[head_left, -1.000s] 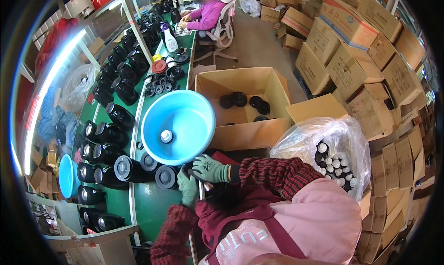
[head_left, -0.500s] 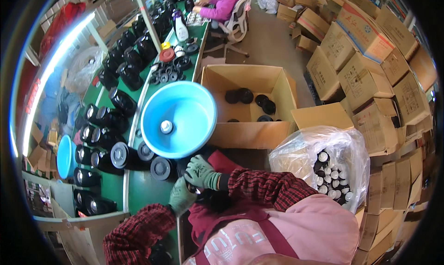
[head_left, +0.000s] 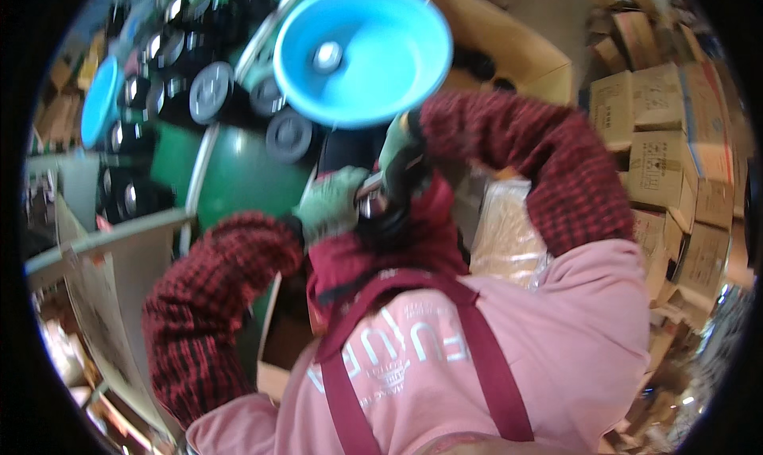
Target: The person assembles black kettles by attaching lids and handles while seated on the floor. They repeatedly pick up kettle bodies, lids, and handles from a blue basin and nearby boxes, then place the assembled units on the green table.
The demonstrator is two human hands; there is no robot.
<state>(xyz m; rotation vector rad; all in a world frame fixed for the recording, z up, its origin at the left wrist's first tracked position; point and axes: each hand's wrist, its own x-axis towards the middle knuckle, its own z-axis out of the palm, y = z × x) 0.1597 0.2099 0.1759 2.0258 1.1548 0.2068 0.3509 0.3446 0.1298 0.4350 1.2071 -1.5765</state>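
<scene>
Close to my apron I hold a dark vessel with a shiny metallic mouth (head_left: 372, 205). My left hand (head_left: 330, 206), in a pale green glove, is closed around its left side near the mouth. On the other side my right hand (head_left: 395, 149), gloved alike, grips a black part (head_left: 411, 169) just above the vessel; blur hides its exact shape and whether the two touch. The vessel's lower body merges with dark cloth in my lap. Just beyond my hands is a light blue basin (head_left: 381, 65), with a small white and silver piece (head_left: 327, 57) inside.
Black vessels with grey round lids (head_left: 212, 92) stand on the green bench (head_left: 238, 169) to the left. Another blue basin (head_left: 102, 101) is farther left. An open carton (head_left: 520, 38) stands behind my right forearm, and stacked cartons (head_left: 660, 169) fill the right side.
The view has tilted down toward my lap and apron. My right hand has moved off the vessel's mouth and now holds a black part above it; my left hand stays on the vessel.
</scene>
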